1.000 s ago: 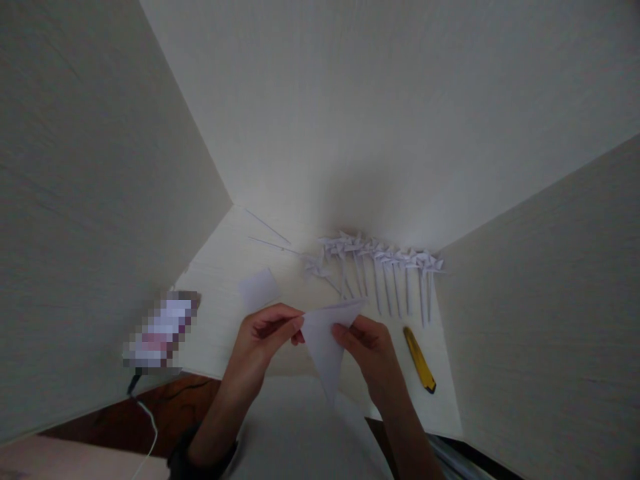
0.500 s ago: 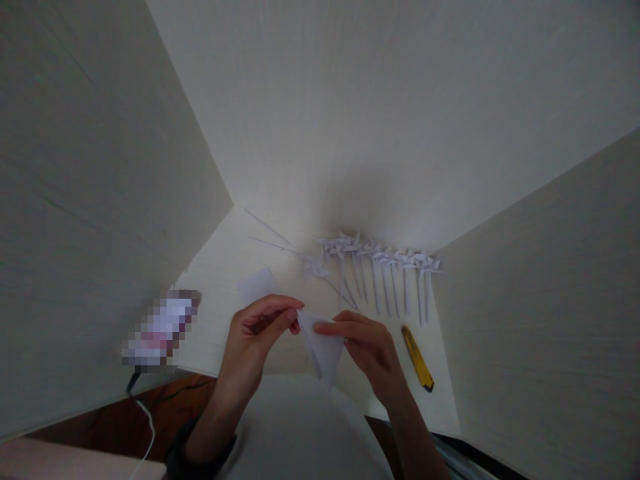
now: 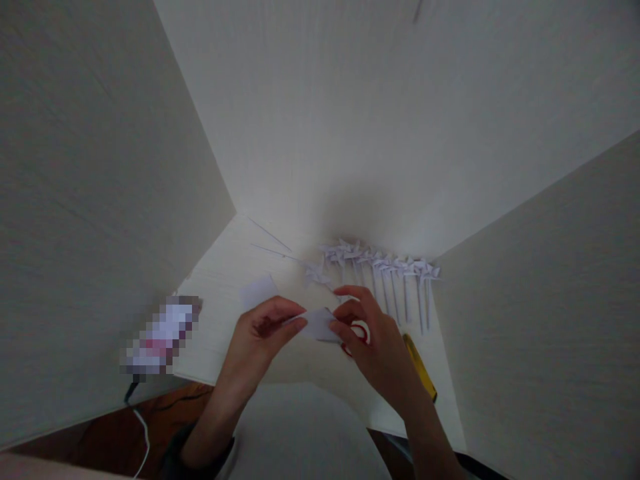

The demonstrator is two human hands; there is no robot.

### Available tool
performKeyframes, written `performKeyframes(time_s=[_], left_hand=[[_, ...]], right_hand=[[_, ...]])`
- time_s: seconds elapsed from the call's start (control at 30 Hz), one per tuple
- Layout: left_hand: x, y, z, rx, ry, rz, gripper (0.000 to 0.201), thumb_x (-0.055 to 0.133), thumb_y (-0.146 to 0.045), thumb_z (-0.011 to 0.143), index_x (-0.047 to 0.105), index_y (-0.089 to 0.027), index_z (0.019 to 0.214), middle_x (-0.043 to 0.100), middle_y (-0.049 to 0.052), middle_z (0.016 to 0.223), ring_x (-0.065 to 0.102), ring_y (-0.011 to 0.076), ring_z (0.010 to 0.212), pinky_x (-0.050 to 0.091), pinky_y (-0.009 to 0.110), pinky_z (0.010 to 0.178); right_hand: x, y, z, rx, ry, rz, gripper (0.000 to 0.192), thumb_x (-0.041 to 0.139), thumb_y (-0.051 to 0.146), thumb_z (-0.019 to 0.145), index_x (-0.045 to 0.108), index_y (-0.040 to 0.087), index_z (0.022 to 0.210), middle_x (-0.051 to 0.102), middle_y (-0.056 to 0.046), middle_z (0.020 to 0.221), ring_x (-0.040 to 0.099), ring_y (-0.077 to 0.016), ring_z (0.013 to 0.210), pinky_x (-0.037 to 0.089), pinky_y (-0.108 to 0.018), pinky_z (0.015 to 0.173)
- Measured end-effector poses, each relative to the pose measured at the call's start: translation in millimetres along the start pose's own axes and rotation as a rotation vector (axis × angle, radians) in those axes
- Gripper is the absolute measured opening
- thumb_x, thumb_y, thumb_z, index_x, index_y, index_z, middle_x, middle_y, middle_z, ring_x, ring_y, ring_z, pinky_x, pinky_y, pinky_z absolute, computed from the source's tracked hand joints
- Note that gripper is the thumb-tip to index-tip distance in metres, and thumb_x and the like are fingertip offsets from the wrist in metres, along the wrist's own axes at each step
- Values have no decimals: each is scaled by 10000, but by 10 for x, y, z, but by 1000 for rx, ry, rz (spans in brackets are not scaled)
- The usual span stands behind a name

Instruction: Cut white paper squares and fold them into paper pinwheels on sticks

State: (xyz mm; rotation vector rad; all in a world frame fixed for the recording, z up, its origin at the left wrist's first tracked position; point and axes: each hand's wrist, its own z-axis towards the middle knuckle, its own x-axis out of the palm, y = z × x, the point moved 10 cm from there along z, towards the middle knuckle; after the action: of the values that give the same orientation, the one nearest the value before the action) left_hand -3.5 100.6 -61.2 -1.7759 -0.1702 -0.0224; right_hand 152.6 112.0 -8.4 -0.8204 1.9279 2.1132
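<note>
A small piece of folded white paper (image 3: 319, 325) is stretched between my two hands above the front of the table. My left hand (image 3: 267, 330) pinches its left end between thumb and fingers. At the other end, my right hand (image 3: 367, 333) grips the paper with thumb and index finger, the other fingers bent. Red scissor-like handles (image 3: 359, 337) lie on the table just beneath my right hand, partly hidden by it. Beyond my hands rests a white paper pinwheel (image 3: 316, 272).
Several paper pinwheels on sticks (image 3: 395, 267) lie in a row along the back. Two thin sticks (image 3: 270, 233) and a sheet of white paper (image 3: 257, 291) are to the left. A yellow utility knife (image 3: 421, 368) lies right; a blurred phone (image 3: 163, 337) with a cable lies left.
The paper has turned from a downward-pointing triangle to a flatter, narrower shape. My right hand has shifted its grip to the right end, and the red handles have come into view.
</note>
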Motion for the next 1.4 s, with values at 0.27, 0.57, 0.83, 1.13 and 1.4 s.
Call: performKeyframes(time_s=[0.27, 0.57, 0.83, 1.13, 1.4], left_hand=[[23, 66, -23, -4, -2, -88, 152, 723, -292, 723, 618, -183, 737, 669, -15, 692, 614, 125, 665, 464, 201, 624], [74, -141, -28, 48, 81, 34, 97, 713, -256, 733, 734, -170, 773, 730, 49, 780, 661, 178, 755, 514, 263, 730], [-169, -108, -224, 51, -202, -93, 65, 779, -205, 631, 721, -180, 641, 693, -9, 606, 617, 128, 583, 486, 211, 592], [-58, -92, -232, 30, -190, -102, 113, 792, -244, 623, 702, -176, 636, 679, -9, 573, 586, 122, 517, 438, 205, 489], [9, -132, -157, 52, -92, -8, 143, 796, -281, 619, 694, -180, 622, 686, 5, 588, 601, 139, 543, 442, 217, 498]], right_hand=[[-106, -33, -7, 11, -165, 16, 201, 526, 263, 878, 684, 194, 773, 671, -9, 697, 635, -145, 628, 462, -212, 548], [-46, 65, 33, -82, -81, 90, 191, 621, 182, 819, 784, 274, 857, 668, -6, 737, 620, -137, 673, 464, -210, 589], [-18, 22, 34, -40, -69, 217, 185, 660, 149, 761, 768, 277, 839, 698, 13, 748, 619, -131, 679, 474, -220, 620], [-155, -58, -22, 20, -83, 272, 154, 659, 176, 740, 781, 257, 787, 738, 1, 675, 671, -156, 628, 508, -237, 571], [-165, -141, -122, 78, -130, 291, 193, 594, 186, 775, 776, 241, 812, 753, -5, 657, 712, -166, 613, 545, -253, 595]])
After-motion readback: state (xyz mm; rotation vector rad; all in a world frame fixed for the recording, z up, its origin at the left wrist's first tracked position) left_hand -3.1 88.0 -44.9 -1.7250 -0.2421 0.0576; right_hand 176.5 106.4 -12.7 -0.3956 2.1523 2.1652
